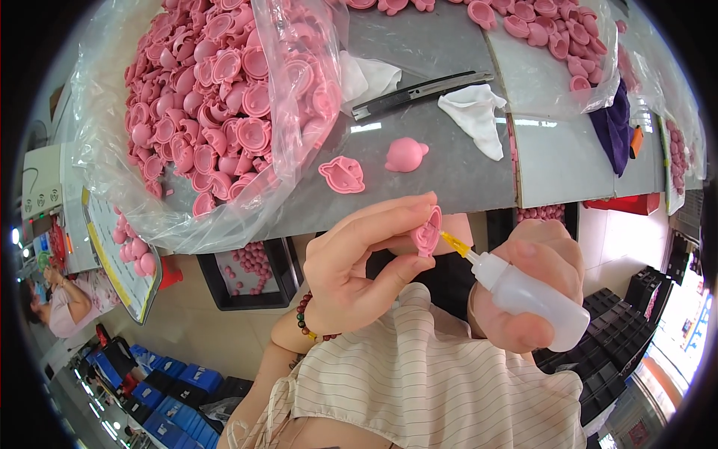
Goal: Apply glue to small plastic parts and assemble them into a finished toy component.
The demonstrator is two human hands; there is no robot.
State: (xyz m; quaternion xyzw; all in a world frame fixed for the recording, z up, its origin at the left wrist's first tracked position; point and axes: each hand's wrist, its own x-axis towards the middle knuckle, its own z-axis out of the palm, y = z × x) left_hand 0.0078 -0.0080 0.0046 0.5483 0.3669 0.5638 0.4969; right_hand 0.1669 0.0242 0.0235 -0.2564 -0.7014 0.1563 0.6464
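Note:
My left hand (359, 262) pinches a small pink plastic shell (428, 233) by its rim between thumb and fingers, its hollow side turned to the right. In my right hand (527, 284) is a translucent white squeeze bottle (532, 301), tilted, with a yellow dispensing needle (455, 243). The needle tip is at the shell's rim; whether it touches cannot be made out. On the grey table (464, 179) just beyond my hands lie a flat pink ring-like piece (342, 174) and a rounded pink piece (406, 154) with small bumps.
A clear plastic bag (299, 168) heaped with pink shells (202, 97) stands at the left. Farther back lie a black knife-like tool (422, 94) and white cloths (476, 118). More pink pieces (557, 30) and a purple cloth (613, 127) are at right. A black tray (250, 303) sits below the table edge.

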